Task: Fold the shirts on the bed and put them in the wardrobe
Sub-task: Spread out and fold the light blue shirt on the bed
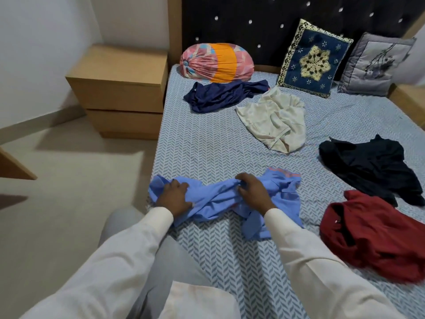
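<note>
In the head view, the person is standing at the near-left corner of the bed (207, 139) and is reaching both arms, in cream-white sleeves (305, 261), over the patterned blue sheet. The light blue shirt (218, 196) is lying crumpled and twisted near the front edge of the bed, between and under the two hands. The left hand (176, 195) is resting on the left end of this shirt with its fingers bent into the cloth, gripping it. The right hand (254, 192) is sitting on the middle of the shirt, and its curled fingers are pinching a fold of the fabric.

Four other shirts are lying unfolded on the sheet. The red shirt (372, 238) is lying in a heap to the right of the blue one, near it but not touching. The black shirt (372, 166) is lying just behind the red one. The cream shirt (271, 120) is lying around the middle of the bed, and the navy shirt (220, 96) is lying farther back, with its far edge touching a striped pink and orange bolster (216, 63).

A dark blue embroidered cushion (314, 59) and a grey cushion (374, 65) are leaning against the dark headboard (253, 19). A light brown bedside cabinet (119, 88) is standing on the floor just beside the left side of the bed
</note>
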